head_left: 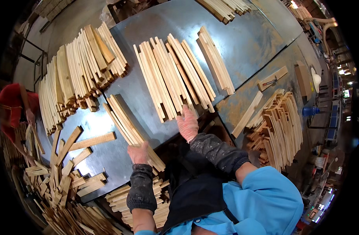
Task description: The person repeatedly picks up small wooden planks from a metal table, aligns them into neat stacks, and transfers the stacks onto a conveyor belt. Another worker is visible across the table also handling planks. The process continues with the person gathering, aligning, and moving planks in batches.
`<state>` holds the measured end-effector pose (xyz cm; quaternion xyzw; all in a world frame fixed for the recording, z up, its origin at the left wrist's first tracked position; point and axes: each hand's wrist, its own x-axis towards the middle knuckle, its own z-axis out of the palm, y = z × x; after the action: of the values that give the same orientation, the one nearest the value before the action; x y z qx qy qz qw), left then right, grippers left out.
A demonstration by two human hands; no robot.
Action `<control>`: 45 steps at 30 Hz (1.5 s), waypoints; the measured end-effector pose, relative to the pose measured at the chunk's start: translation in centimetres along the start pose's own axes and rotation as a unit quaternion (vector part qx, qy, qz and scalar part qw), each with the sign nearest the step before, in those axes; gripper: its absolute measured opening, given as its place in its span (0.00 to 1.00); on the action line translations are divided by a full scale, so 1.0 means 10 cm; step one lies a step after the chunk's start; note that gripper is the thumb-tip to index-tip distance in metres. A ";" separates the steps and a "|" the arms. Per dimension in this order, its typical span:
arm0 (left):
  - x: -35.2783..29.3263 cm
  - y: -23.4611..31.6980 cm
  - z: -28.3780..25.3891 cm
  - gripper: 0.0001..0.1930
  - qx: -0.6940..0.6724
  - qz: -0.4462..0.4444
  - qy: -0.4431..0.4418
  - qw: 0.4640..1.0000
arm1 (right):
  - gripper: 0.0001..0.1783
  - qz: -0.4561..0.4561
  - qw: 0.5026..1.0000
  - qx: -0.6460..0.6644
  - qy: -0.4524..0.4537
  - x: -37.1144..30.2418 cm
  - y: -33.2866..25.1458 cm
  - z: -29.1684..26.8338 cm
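Observation:
My left hand (138, 154), in a pinkish work glove, is closed on the near part of a narrow row of wooden strips (126, 123) lying slantwise on the metal table. Its fingertips are partly hidden by the wood. My right hand (188, 124), gloved alike, reaches the near end of a wider row of strips (169, 78) in the table's middle. Its fingers close around a strip end that juts out there. To the right of that row lies another narrow group of strips (215, 62).
A large pile of strips (81, 64) covers the table's left side, with loose offcuts (66, 168) nearer me. Stacked pieces (279, 129) and a hammer (270, 82) lie on the right. A person in red (15, 105) handles wood at far left.

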<state>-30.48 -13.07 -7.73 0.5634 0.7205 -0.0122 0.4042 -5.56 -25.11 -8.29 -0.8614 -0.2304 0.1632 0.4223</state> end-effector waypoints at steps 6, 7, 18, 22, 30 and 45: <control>0.02 0.03 0.06 0.50 0.059 -0.014 0.055 0.997 | 0.36 0.098 0.982 -0.124 -0.105 0.60 0.11 0.09; 0.02 0.03 0.06 0.50 0.052 -0.009 0.060 0.997 | 0.36 0.145 0.976 -0.092 -0.131 0.66 0.14 0.14; -0.02 0.18 -0.01 0.56 0.052 -0.064 0.022 0.996 | 0.35 0.217 0.972 -0.002 -0.095 0.70 0.04 0.40; -0.01 0.15 -0.01 0.54 0.052 -0.051 0.023 0.997 | 0.36 0.191 0.976 -0.037 -0.099 0.78 -0.05 0.40; 0.06 0.08 0.02 0.54 0.055 -0.045 0.019 0.997 | 0.34 0.224 0.966 0.097 -0.088 0.86 -0.02 0.36; -0.03 0.16 -0.02 0.51 0.060 -0.051 0.026 0.997 | 0.24 -0.237 0.964 -0.084 0.088 -0.28 -0.46 -1.37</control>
<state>-29.24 -12.61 -6.70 0.5496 0.7563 -0.0612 0.3496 -2.63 -33.07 3.75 -0.8257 -0.4022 -0.0380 0.3938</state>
